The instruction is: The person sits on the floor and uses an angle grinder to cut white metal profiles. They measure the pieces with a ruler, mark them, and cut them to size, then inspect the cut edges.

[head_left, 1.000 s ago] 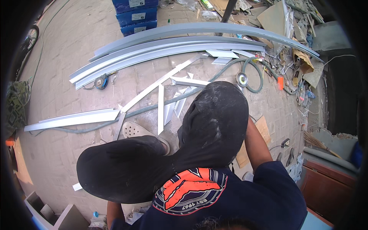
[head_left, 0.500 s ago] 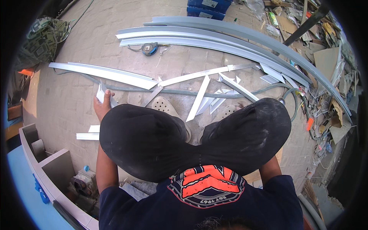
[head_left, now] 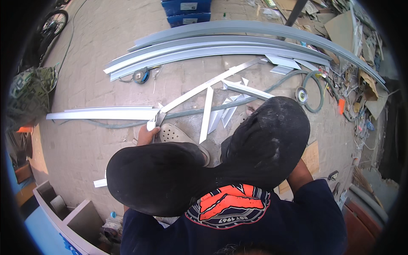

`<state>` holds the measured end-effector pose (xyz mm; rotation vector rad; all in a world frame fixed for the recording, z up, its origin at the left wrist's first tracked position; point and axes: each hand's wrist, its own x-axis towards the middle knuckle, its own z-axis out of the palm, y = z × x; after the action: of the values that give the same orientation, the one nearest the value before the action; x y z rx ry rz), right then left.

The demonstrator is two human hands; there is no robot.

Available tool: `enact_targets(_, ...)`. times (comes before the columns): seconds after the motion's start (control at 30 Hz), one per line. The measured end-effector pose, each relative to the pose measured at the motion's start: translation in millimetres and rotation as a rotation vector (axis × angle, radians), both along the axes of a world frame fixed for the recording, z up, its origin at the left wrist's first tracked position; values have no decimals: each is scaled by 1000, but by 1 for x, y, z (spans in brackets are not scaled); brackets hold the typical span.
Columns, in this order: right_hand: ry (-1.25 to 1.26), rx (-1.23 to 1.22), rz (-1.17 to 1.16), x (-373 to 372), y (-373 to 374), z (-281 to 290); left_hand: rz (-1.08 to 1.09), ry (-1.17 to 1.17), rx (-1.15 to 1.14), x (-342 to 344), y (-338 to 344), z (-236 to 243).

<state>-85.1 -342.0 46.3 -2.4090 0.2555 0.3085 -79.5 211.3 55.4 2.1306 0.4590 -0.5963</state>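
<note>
My left hand [head_left: 146,136] grips a short white metal profile offcut [head_left: 151,123], fingers closed around it, beside my left clog [head_left: 176,134]. The offcut is close to the end of a longer white profile [head_left: 102,114] lying on the floor; I cannot tell whether they touch. A flat metal strip [head_left: 199,88] runs diagonally away from there. My right forearm [head_left: 300,173] passes behind my right knee, which hides most of that hand. A bit of skin shows by the right clog, too little to read the fingers. Cut profile pieces [head_left: 207,114] lie between my feet and beyond.
Long profiles [head_left: 212,46] lie across the far floor, with a tape measure [head_left: 141,75] before them. A grey hose [head_left: 191,112] crosses the floor and coils at right near a round disc [head_left: 301,95]. Blue boxes [head_left: 187,8] stand at the back; debris [head_left: 361,85] lines the right.
My left hand has brought the offcut right, to the longer profile's end near my left clog. My head view has shifted, and the round disc at right shows more fully.
</note>
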Motion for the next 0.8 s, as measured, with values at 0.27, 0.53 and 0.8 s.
enact_targets(0.27, -145, -149, -666, -95, -108, 7, 16, 94, -51, 11, 41, -20)
enact_targets(0.53, 190, -36, -692, -160, -102, -28, -196, -99, 128, 145, 33, 166)
enact_targets(0.8, 216, -45, -521, -137, -63, -35, -234, -347, -67, 186, -69, 235)
